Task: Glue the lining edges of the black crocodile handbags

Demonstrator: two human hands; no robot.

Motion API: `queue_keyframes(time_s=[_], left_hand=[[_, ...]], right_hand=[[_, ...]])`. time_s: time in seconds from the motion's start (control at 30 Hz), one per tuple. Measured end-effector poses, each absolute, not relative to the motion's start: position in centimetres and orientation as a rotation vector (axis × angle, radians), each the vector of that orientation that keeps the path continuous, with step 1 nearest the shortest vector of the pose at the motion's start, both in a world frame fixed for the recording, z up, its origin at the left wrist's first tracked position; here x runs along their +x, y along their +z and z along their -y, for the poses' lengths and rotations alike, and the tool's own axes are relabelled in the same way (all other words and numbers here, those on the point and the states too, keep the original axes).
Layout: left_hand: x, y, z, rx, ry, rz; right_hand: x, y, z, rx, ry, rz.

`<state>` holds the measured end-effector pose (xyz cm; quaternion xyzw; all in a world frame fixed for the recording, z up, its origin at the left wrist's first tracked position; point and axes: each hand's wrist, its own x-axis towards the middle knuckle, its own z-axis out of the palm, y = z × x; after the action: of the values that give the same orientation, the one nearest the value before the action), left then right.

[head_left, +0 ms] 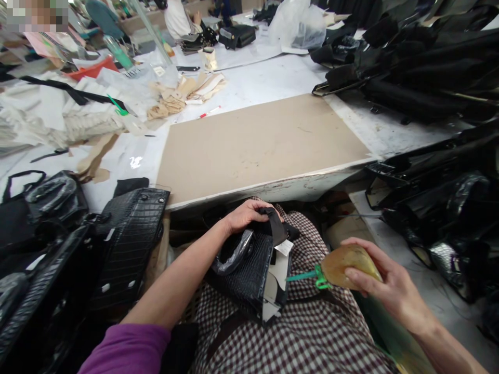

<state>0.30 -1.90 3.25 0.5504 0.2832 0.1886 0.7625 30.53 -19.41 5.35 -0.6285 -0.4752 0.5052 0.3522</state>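
A white table carries a broad tan board. Before it, a checked apron covers the person's lap, where a black crocodile-textured bag rests, pale material showing along its right side. The hands are well apart: the left hand grips the bag's top, the right hand wraps a squeeze bottle of yellowish stuff (its level is hard to read), its thin green nozzle pointing toward that pale side.
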Motion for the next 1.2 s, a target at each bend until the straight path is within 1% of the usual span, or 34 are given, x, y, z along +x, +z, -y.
queue_keyframes(time_s=[0.13, 0.3, 0.4, 0.67, 0.83, 1.03, 1.2], left_hand=[[0.3, 3.3, 1.9, 1.188, 0.428, -0.615], [0.4, 3.3, 2.0, 1.178, 0.450, -0.624], [0.3, 3.1, 2.0, 1.173, 0.450, -0.631], [0.2, 2.9, 2.0, 1.165, 0.450, -0.640], [0.2, 3.0, 2.1, 1.165, 0.445, -0.644], [0.3, 3.2, 2.1, 1.164, 0.454, -0.654], [0.4, 3.4, 2.1, 1.170, 0.456, -0.658]], right_hand=[[30.5, 5.5, 19.2, -1.650, 1.199, 1.199], [30.4, 5.7, 20.4, -1.568, 1.339, 1.285], [30.6, 5.4, 20.7, -1.570, 1.360, 1.263], [30.3, 5.4, 18.3, -1.697, 1.082, 1.115], [29.5, 5.4, 17.5, -1.706, 1.002, 1.107], [30.0, 5.1, 17.9, -1.693, 1.091, 1.165], [30.7, 4.8, 19.1, -1.643, 1.236, 1.201]])
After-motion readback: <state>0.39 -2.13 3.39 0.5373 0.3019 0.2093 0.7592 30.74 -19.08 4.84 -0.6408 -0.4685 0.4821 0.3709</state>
